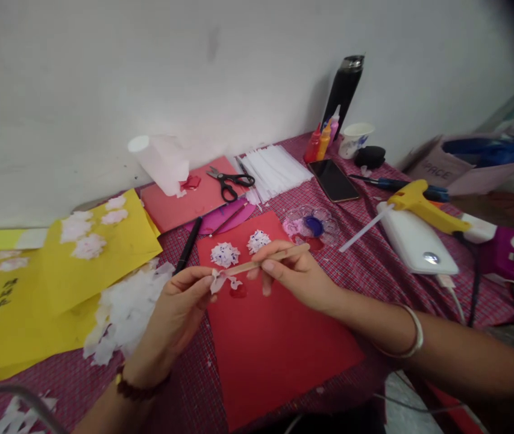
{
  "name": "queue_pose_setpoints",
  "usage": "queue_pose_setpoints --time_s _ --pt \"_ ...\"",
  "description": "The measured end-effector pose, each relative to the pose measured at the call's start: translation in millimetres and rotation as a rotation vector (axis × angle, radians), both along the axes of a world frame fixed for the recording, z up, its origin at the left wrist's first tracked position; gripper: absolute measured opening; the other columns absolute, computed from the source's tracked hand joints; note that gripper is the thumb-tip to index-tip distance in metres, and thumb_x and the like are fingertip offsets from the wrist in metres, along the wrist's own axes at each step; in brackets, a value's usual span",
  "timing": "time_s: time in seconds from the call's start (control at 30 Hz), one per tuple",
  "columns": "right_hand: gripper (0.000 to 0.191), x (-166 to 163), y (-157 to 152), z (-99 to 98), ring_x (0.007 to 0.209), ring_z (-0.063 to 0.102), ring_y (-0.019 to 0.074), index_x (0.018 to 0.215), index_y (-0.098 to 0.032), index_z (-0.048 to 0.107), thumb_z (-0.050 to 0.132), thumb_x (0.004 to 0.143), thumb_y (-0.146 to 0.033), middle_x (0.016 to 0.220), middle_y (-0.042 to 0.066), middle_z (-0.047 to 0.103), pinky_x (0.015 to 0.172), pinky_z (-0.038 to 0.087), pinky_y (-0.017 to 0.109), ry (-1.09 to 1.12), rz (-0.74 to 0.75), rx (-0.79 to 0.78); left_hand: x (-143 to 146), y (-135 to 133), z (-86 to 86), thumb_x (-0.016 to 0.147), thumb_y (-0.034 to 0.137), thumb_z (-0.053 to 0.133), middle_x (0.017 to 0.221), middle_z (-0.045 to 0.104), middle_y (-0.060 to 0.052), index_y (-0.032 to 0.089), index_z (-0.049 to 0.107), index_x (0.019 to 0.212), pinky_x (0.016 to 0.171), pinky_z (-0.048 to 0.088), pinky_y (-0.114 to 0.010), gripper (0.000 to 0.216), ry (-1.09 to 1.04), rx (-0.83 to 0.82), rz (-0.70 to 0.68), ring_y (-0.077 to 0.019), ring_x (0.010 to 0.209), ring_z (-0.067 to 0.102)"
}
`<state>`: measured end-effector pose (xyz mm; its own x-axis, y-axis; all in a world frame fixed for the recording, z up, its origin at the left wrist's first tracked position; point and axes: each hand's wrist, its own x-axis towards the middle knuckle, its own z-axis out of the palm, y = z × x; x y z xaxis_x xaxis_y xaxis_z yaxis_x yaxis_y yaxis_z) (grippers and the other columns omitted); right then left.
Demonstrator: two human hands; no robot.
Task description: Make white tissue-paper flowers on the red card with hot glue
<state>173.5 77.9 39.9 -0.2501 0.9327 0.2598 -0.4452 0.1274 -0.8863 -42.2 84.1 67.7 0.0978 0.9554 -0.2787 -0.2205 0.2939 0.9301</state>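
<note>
Over a red paper sheet (284,355), my left hand (178,319) pinches a small piece of pale pink tissue paper (217,282) between thumb and fingertips. My right hand (299,274) is closed around a flat wooden craft stick (302,249), its tip touching the tissue piece. Two ruffled white paper flowers with purple specks lie on the sheet's upper part, one flower (225,254) left of the other flower (258,241). A wet red patch (238,291) shows on the sheet just below the stick's tip.
Yellow sheets (89,277) with pale flowers and a white tissue heap (130,307) lie left. Behind are scissors (228,181), white sticks (277,172) and a phone (334,179). A paint palette (313,226), yellow glue gun (413,199) and corded white power bank (419,241) sit right.
</note>
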Motion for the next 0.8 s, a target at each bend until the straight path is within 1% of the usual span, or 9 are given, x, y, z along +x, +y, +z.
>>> queue_pose_setpoints --time_s 0.13,0.23,0.3,0.4,0.43,0.5,0.6,0.7,0.8 --pt "0.017 -2 2 2.7 0.052 0.064 0.0074 0.089 -0.017 0.072 0.07 0.09 -0.034 0.074 0.002 0.076 0.05 0.054 0.018 0.056 -0.008 -0.086 0 -1 3.6 0.08 0.023 0.078 0.071 0.071 0.001 0.023 0.079 0.081 0.059 0.051 -0.018 0.001 0.42 0.501 -0.061 -0.0094 0.062 0.062" --pt "0.026 -3 3 4.3 0.047 0.059 0.006 0.077 -0.015 0.071 0.067 0.09 -0.037 0.067 0.001 0.073 0.047 0.05 0.016 0.12 -0.055 -0.199 -2 -1 5.9 0.085 0.01 0.071 0.084 0.074 -0.002 0.02 0.076 0.095 0.068 0.055 -0.022 0.014 0.83 1.037 -0.109 -0.0124 0.075 0.068" --pt "0.023 -4 4 4.1 0.041 0.052 0.0051 0.076 -0.015 0.069 0.063 0.091 -0.032 0.061 -0.002 0.069 0.044 0.049 0.016 0.185 -0.062 -0.335 -4 2 4.6 0.085 0.005 0.071 0.095 0.075 -0.007 0.016 0.073 0.105 0.079 0.057 -0.026 0.023 1.005 1.387 -0.183 -0.0155 0.085 0.07" --pt "0.015 -3 6 4.6 0.034 0.041 0.0053 0.084 -0.018 0.067 0.055 0.092 -0.021 0.049 -0.008 0.059 0.042 0.047 0.017 0.296 0.005 -0.525 -5 10 1.2 0.083 0.003 0.073 0.098 0.074 -0.012 0.01 0.07 0.111 0.083 0.058 -0.029 0.029 1.092 1.667 -0.284 -0.0187 0.089 0.071" --pt "0.014 -2 7 5.4 0.034 0.04 0.0053 0.086 -0.018 0.067 0.055 0.093 -0.02 0.049 -0.008 0.058 0.042 0.047 0.018 0.33 0.039 -0.548 -4 12 1.0 0.082 0.003 0.074 0.097 0.074 -0.011 0.011 0.07 0.11 0.082 0.058 -0.029 0.029 1.089 1.673 -0.276 -0.0182 0.087 0.071" --pt "0.011 0 8 7.6 0.036 0.043 0.005 0.089 -0.018 0.067 0.058 0.093 -0.023 0.056 -0.008 0.063 0.044 0.05 0.019 0.36 0.097 -0.522 -1 16 2.8 0.08 0.003 0.075 0.093 0.074 -0.006 0.016 0.072 0.103 0.077 0.057 -0.027 0.026 1.044 1.545 -0.189 -0.0157 0.083 0.07" --pt "0.009 2 12 8.6 0.043 0.051 0.004 0.088 -0.016 0.07 0.068 0.089 -0.024 0.072 -0.004 0.071 0.046 0.049 0.017 0.275 0.062 -0.38 7 16 9.8 0.083 0.008 0.073 0.081 0.072 0.002 0.021 0.072 0.09 0.065 0.053 -0.022 0.015 0.85 1.108 -0.092 -0.0109 0.071 0.066" --pt "0.021 2 16 4.0 0.041 0.05 0.0026 0.076 -0.014 0.069 0.063 0.093 -0.025 0.07 -0.002 0.071 0.042 0.043 0.015 0.164 -0.031 -0.356 12 14 15.4 0.087 0.017 0.07 0.071 0.067 0.004 0.022 0.073 0.086 0.057 0.049 -0.02 0.006 0.727 0.771 -0.2 -0.0093 0.062 0.061" --pt "0.032 2 22 -1.9 0.037 0.048 0.0039 0.07 -0.014 0.064 0.052 0.099 -0.023 0.061 -0.002 0.067 0.039 0.041 0.016 0.139 -0.052 -0.502 8 13 13.8 0.089 0.019 0.067 0.085 0.071 0.001 0.023 0.072 0.102 0.067 0.053 -0.023 0.014 0.787 0.731 -0.333 -0.0117 0.073 0.066"
